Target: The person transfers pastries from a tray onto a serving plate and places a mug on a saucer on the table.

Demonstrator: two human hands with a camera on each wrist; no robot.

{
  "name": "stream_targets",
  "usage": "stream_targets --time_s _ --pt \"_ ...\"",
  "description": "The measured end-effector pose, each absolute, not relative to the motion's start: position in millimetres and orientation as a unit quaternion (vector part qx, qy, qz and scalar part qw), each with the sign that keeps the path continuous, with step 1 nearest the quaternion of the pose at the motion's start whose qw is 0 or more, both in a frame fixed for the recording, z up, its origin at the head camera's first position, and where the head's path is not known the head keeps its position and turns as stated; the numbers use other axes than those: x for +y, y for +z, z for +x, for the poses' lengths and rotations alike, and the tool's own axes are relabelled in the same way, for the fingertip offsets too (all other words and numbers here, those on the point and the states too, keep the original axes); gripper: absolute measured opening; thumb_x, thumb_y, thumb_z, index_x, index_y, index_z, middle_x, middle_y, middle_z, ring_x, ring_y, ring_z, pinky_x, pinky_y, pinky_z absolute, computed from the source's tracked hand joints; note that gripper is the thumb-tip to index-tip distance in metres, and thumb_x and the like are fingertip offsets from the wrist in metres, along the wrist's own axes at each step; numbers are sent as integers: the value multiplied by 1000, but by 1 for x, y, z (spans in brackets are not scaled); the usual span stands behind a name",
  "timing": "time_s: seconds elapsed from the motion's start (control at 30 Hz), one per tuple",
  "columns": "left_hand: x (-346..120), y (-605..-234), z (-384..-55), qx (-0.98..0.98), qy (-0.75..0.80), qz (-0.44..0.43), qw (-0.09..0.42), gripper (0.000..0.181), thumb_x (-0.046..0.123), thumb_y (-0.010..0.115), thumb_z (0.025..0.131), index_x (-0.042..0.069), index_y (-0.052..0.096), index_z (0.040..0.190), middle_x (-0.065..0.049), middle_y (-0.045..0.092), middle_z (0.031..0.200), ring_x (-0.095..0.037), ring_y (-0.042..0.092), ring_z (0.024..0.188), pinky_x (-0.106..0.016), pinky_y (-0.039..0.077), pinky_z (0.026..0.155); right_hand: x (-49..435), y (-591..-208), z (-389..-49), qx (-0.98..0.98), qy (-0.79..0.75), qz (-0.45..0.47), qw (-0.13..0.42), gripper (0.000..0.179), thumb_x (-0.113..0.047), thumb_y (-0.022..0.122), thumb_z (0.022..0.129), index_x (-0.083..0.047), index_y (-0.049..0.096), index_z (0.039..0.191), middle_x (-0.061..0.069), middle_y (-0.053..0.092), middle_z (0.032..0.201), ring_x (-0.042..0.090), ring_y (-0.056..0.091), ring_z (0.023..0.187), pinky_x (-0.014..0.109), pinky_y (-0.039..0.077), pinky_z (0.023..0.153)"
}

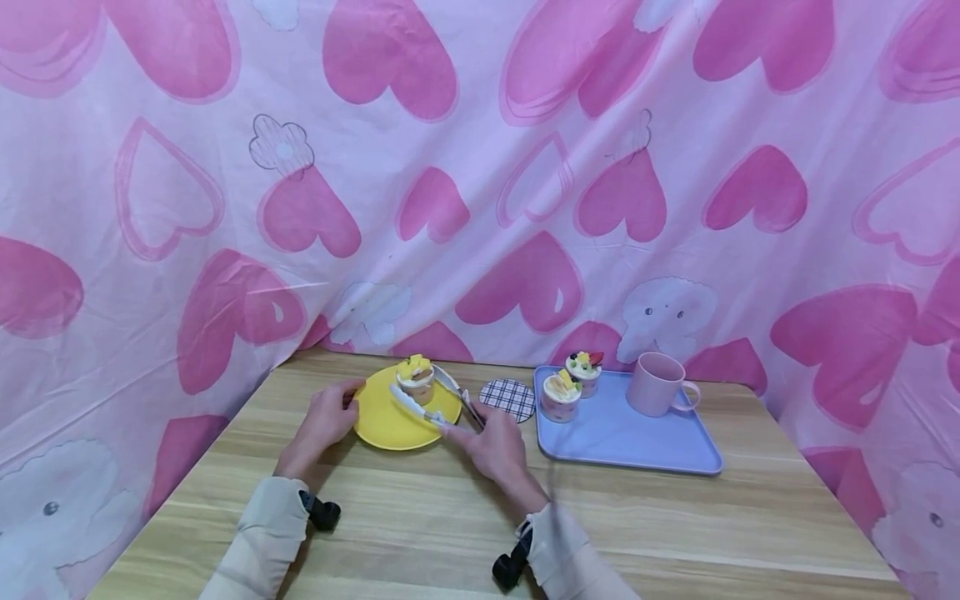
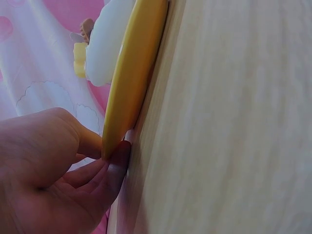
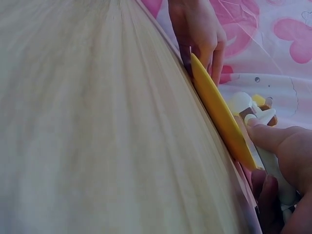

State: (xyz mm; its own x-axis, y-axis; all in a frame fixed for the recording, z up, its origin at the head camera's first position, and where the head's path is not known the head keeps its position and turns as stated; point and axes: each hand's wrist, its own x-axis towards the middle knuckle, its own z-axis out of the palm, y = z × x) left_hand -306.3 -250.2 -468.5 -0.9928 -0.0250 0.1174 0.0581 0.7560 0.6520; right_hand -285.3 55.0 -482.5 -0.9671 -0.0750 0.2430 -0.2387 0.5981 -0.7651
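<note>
My left hand (image 1: 331, 418) pinches the left rim of a yellow plate (image 1: 382, 425), thumb above and fingers beneath, as the left wrist view shows. A dessert cup (image 1: 416, 383) with cream and yellow fruit pieces stands on the plate. In my right hand (image 1: 497, 446) is a pair of tongs (image 1: 408, 403) with pale tips and metal arms. The tong arms lie on either side of the dessert cup; whether they press on it I cannot tell. In the right wrist view, the right thumb lies along one tong arm close to the plate's edge.
Right of the plate lies a round checked coaster (image 1: 507, 400). Beyond it a blue tray (image 1: 637, 454) carries a fruit-topped dessert cup (image 1: 561, 398), another dessert cup (image 1: 583, 375) and a pink mug (image 1: 656, 387). A pink heart-print curtain (image 1: 517, 283) hangs behind the wooden table (image 1: 420, 533).
</note>
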Motion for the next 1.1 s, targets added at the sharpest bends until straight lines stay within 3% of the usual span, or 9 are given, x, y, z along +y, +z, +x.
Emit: stream_targets --time_s 0.23,0.5,0.73,0.97,1.1 --pt "-250 -468 -305 -936 -344 -14 71 49 1 55 103 -8 56 151 -30 67 142 -39 68 126 -54 59 108 62 -482 -284 -887 438 107 97 69 -54 93 80 -16 77 135 5 76 99 19 62 87 33 54 73" --pt "-249 -468 -304 -935 -350 -6 53 49 2 54 105 -8 53 154 -30 64 147 -39 67 127 -54 60 108 69 -482 -280 -884 447 102 92 82 -57 93 78 -13 70 142 8 78 126 19 70 106 42 62 96" --pt "-249 -468 -304 -935 -349 -7 61 49 1 54 104 -9 54 153 -31 66 144 -38 68 124 -54 60 107 82 -482 -274 -874 461 125 86 85 -58 93 78 -11 67 144 8 77 115 19 68 100 42 61 94" --pt "-249 -468 -304 -934 -352 -7 60 50 2 54 104 -8 54 153 -30 66 144 -38 68 124 -54 60 107 97 -479 -268 -870 468 131 83 90 -58 95 75 -12 65 147 8 77 119 22 70 109 44 61 100" --pt "-249 -467 -304 -934 -352 -11 64 48 1 54 104 -9 55 152 -31 67 142 -38 68 124 -53 60 106 105 -479 -266 -871 464 134 89 86 -56 96 74 -12 67 143 8 77 115 22 69 105 40 60 96"
